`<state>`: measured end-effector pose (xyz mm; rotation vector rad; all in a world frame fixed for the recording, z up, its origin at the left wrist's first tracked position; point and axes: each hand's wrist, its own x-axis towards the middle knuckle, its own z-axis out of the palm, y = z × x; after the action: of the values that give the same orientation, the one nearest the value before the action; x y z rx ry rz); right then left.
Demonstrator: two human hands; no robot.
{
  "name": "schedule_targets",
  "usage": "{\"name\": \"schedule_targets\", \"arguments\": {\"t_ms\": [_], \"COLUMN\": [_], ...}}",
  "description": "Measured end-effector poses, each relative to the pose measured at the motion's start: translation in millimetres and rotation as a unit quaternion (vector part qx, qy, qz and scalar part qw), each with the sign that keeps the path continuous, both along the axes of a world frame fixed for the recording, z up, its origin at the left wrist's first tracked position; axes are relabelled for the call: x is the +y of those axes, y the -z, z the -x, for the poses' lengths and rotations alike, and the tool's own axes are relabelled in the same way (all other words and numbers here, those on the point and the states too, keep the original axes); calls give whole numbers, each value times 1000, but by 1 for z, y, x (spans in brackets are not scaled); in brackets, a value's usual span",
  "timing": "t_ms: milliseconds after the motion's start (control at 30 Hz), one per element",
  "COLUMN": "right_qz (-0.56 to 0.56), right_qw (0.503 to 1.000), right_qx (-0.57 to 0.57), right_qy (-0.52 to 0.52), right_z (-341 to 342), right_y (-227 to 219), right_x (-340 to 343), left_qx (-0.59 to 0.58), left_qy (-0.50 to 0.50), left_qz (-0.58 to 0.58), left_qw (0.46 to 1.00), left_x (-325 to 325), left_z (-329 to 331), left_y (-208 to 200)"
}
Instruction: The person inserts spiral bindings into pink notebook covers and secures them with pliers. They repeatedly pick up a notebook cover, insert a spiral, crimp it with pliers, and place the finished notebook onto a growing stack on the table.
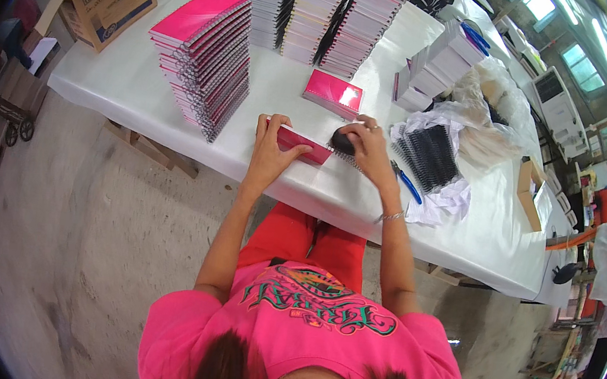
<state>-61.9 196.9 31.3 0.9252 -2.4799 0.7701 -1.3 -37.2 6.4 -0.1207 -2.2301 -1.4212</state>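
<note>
At the table's near edge my left hand (271, 154) grips a small pink notebook (304, 147), thumb on its near face and fingers over its far side. My right hand (372, 152) is closed around a rounded black object (342, 141) at the notebook's right end; its exact kind is unclear. A thin spiral coil (350, 160) sticks out to the right under that hand. Just beyond lies a short pile of pink-covered pads (333, 92). To the right of my right hand are blue-handled pliers (407, 183) and a bundle of black spiral coils (433, 158) on crumpled white paper.
A leaning stack of pink spiral notebooks (202, 58) stands at left. Several tall notebook stacks (311, 22) rise at the back. White paper blocks (441, 63) with blue-handled scissors (475, 37) and plastic wrapping (501, 126) lie right. A cardboard box (111, 7) sits far left.
</note>
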Motion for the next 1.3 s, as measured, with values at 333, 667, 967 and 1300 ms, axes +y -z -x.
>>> {"name": "schedule_targets", "arguments": {"t_ms": [333, 667, 967, 1300], "right_qz": [-60, 3, 447, 217], "right_qw": [948, 980, 684, 808], "right_qx": [-313, -196, -538, -508], "right_qy": [-2, -22, -204, -207], "right_z": [-29, -4, -26, -40], "right_y": [-12, 14, 12, -18], "right_x": [12, 16, 23, 37], "left_qx": [-16, -28, -10, -2], "left_qy": [7, 82, 139, 151], "left_qz": [-21, -6, 12, 18], "left_qw": [1000, 996, 990, 988], "left_x": [-28, -31, -18, -13], "left_z": [-11, -12, -1, 4], "left_y": [-7, -21, 4, 5]}}
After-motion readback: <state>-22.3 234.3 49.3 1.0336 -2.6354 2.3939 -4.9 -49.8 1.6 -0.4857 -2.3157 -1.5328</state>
